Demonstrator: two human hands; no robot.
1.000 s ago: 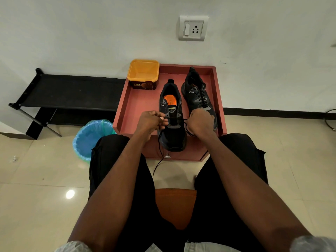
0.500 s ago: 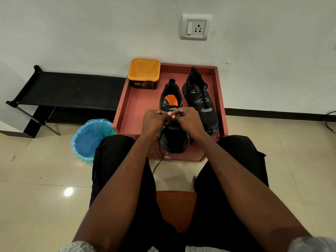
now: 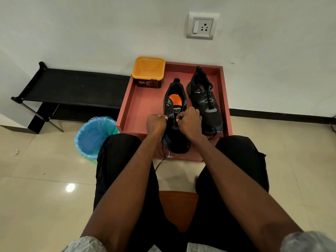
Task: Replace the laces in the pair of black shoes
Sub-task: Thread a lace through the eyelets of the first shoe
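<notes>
1. The near shoe (image 3: 176,113) stands on the red tray (image 3: 145,108), toe toward the person, its mouth open and an orange insole showing inside.
2. A black lace (image 3: 162,155) runs from the front of this shoe, hangs down over the tray's near edge and trails toward the floor between the person's knees.
3. The left hand (image 3: 156,124) is over the left side of the shoe, fingers curled tight with the fingertips pinched together at the lace; the lace drops away beneath this hand.
4. The right hand (image 3: 189,122) is over the right side of the shoe, also curled, thumb and fingers pinched at the eyelet area. What lies inside the pinch is too small to make out, though it appears to be the lace.
5. The two hands are close together, a narrow gap between them above the tongue.
6. The far shoe (image 3: 204,99) lies just to the right of the first and a little farther back, fully laced, a loose lace end curling by its toe.
7. A yellow tub (image 3: 148,71) with a brown label sits in the far left corner of the tray.
8. A bin (image 3: 94,135) lined in blue and green plastic stands on the floor just left of the tray.
9. A black rack (image 3: 69,86) runs along the wall at far left.
10. A socket (image 3: 201,26) is on the white wall above the tray.
11. The person sits on an orange seat (image 3: 179,208), wearing black trousers.
</notes>
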